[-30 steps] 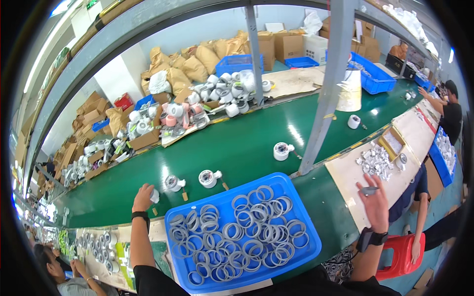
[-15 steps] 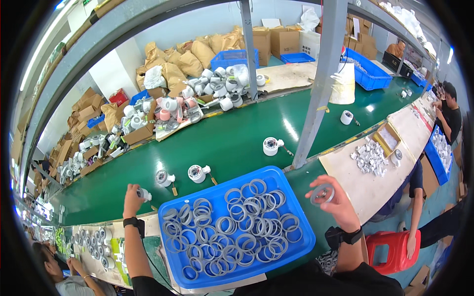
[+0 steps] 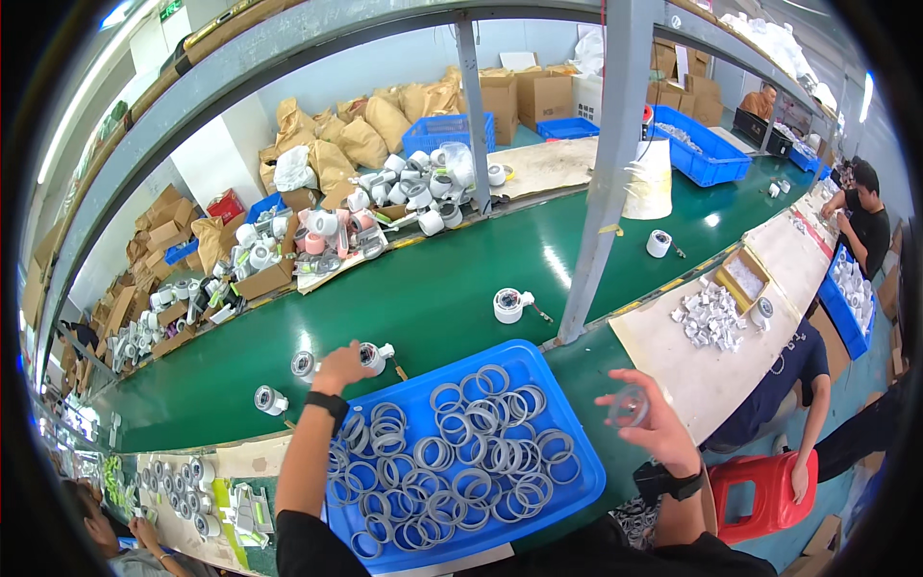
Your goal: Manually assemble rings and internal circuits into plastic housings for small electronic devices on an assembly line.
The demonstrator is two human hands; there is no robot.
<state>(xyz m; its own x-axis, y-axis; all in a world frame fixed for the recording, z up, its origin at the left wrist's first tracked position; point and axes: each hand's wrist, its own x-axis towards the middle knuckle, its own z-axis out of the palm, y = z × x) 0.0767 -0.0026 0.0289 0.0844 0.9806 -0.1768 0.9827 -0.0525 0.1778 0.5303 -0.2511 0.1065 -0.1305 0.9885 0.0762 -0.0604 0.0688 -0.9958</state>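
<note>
My left hand [image 3: 342, 368] reaches over the far left corner of the blue tray [image 3: 588, 476]. Its fingers are apart at the near side of a round white housing [image 3: 376, 357] with a side arm; whether they touch it I cannot tell. Two similar housings, one white [image 3: 270, 400] and one with a dark-centred face [image 3: 304, 364], sit left of that hand on the green conveyor belt [image 3: 442, 322]. My right hand [image 3: 659, 428], raised beyond the tray's right side, holds a translucent round disc [image 3: 630, 407] between thumb and fingers. Many grey rings [image 3: 472, 484] lie loose in the tray.
A grey metal post [image 3: 606, 173] rises at the belt's near edge. More housings [image 3: 509, 306] stand along the belt. Small white parts [image 3: 710, 315] lie heaped on the right-hand bench, near a seated person's arm [image 3: 812, 413] and a red stool [image 3: 760, 466]. Housings [image 3: 418, 197] pile up beyond the belt.
My left hand has left one white housing on the belt and moved right to another. My right hand stays in about the same place with the disc. The view has shifted slightly.
</note>
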